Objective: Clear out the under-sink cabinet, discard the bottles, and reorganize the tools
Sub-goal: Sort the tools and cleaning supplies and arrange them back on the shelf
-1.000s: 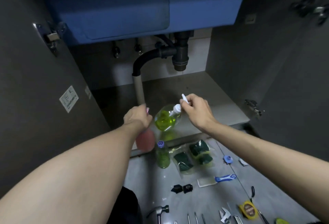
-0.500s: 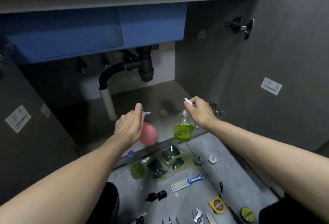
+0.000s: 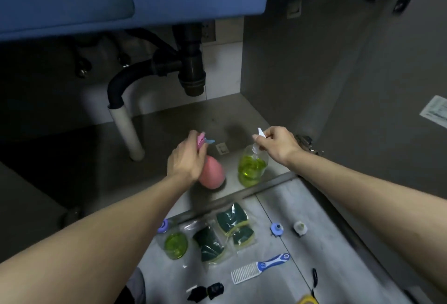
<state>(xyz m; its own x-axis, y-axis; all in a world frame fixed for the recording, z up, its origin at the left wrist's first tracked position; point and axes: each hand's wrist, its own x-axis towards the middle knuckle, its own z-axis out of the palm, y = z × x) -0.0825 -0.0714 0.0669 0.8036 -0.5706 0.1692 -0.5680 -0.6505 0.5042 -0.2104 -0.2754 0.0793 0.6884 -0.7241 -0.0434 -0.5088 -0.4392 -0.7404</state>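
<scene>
My left hand (image 3: pixel 186 158) grips the top of a pink spray bottle (image 3: pixel 212 174), which hangs tilted just above the front of the cabinet floor (image 3: pixel 169 124). My right hand (image 3: pixel 278 144) pinches the white pump head of a clear bottle with green liquid (image 3: pixel 251 165), held upright beside the pink one near the cabinet's front edge. Both bottles are side by side and apart.
The black drain trap (image 3: pixel 191 69) and white pipe (image 3: pixel 125 132) stand behind the hands. On the floor outside lie a small green bottle (image 3: pixel 175 243), bagged sponges (image 3: pixel 225 233), a blue-handled brush (image 3: pixel 258 267), two small caps (image 3: pixel 277 228), black clips (image 3: pixel 205 291). The cabinet's right wall (image 3: pixel 314 61) is close.
The camera has moved nearer and lower. Both hands have kept their bottles and now hold them lower, close to the cabinet's front edge.
</scene>
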